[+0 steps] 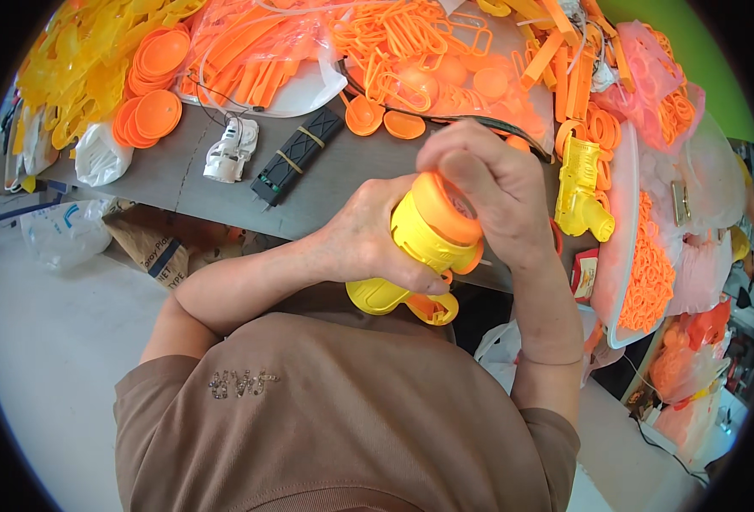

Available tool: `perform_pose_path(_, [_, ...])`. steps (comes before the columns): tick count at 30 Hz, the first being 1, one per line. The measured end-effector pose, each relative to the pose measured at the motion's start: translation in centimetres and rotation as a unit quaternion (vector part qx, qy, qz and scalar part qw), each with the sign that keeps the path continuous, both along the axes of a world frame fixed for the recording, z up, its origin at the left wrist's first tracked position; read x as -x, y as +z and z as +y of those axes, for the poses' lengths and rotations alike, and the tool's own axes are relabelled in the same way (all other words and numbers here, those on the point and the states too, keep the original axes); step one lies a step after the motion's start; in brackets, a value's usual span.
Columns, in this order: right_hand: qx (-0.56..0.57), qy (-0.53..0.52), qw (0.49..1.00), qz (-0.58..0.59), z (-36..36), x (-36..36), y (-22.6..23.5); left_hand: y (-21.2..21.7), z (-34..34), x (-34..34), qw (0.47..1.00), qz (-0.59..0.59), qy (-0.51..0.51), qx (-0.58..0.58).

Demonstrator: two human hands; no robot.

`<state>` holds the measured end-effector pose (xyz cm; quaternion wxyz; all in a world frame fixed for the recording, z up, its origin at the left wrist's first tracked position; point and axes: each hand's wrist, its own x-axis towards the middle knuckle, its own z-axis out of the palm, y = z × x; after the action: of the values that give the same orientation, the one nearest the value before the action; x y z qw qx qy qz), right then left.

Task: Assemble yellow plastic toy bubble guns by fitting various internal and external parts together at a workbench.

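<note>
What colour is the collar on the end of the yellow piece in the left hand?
The collar is orange; it shows in the head view.

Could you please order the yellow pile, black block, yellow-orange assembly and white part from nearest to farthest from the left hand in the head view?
1. Yellow-orange assembly: in the left hand.
2. Black block: ahead, left.
3. White part: left of the block.
4. Yellow pile: far left corner.

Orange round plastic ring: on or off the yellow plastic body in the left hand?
On: the orange ring tops the yellow body, against the right hand; whether fully seated, I cannot tell.
</note>
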<state>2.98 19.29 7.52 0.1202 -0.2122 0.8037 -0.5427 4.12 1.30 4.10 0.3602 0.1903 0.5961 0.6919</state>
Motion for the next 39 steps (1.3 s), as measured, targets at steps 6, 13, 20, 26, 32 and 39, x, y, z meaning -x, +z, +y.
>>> perform_pose_path(6, [0.037,0.018,0.996,0.085,0.0,-2.1,-0.6,0.1,-0.4,0.3,1.0,0.012,0.014,0.003])
perform_pose_path(13, [0.034,0.066,0.994,0.081,0.5,-1.8,-1.9,-0.4,-0.6,-0.3,1.0,0.008,0.002,-0.002])
perform_pose_path(20, [0.073,0.106,0.984,0.124,0.7,-1.8,-2.6,-0.6,-0.9,-0.7,0.999,0.019,-0.027,-0.018])
perform_pose_path(26, [0.094,0.122,0.983,0.104,0.5,-1.9,-2.9,-0.7,-0.8,-1.1,0.999,0.019,-0.023,-0.041])
perform_pose_path(32, [0.113,0.137,0.981,0.079,0.4,-2.2,-3.1,-0.7,-1.0,-1.5,0.999,0.004,-0.018,-0.039])
perform_pose_path(39, [0.124,0.176,0.974,0.069,0.5,-3.0,-4.3,-2.2,-1.2,-2.8,0.999,0.021,-0.017,-0.045])
